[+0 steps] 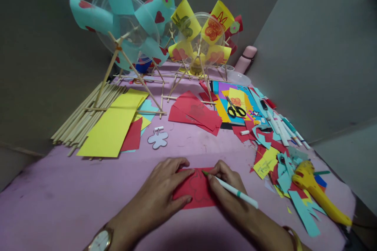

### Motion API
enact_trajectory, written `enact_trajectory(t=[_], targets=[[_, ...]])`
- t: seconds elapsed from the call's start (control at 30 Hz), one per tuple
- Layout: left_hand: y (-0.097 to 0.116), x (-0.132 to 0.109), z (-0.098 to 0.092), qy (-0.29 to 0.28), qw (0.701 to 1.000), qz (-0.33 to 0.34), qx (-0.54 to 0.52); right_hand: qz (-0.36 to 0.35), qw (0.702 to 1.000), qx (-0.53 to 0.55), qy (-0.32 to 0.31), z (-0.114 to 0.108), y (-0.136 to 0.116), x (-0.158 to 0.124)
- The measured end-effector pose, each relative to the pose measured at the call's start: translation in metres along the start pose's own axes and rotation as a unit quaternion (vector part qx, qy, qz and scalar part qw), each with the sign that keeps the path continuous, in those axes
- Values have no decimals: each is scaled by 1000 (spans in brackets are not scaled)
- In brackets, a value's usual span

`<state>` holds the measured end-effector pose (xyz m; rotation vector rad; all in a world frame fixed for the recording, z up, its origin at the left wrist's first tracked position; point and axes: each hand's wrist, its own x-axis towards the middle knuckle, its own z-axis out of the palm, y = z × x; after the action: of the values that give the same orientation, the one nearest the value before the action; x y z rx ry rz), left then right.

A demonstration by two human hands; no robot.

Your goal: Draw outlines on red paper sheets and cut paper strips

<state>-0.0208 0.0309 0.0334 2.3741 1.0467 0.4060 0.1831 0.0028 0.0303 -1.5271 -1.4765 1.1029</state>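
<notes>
A red paper piece [203, 200] lies flat on the pink-covered table, with a dark butterfly-like outline drawn on it. My left hand [165, 186] rests on its left side, fingers stretched out. Pinched in my right hand [229, 190] is a white felt-tip pen [239, 194] with a green band. Its green tip is at the upper part of the drawing, touching or very close to the paper. A small grey butterfly-shaped cutout [158, 140] and a white pen cap [159, 128] lie just beyond my left hand.
Yellow sheets [108, 129] and wooden sticks [79, 117] lie at left. Pinwheel-like wheels on stick frames [118, 45] stand behind red sheets [191, 108]. At right are scissors [236, 111], markers [281, 129], paper scraps [303, 211] and a yellow glue gun [324, 198].
</notes>
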Motion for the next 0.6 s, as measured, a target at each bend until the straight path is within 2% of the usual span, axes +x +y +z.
enact_trajectory(t=[0.6], targets=[[-1, 0, 2, 13, 1000, 6, 2, -4, 999, -43, -28, -1, 2, -1]])
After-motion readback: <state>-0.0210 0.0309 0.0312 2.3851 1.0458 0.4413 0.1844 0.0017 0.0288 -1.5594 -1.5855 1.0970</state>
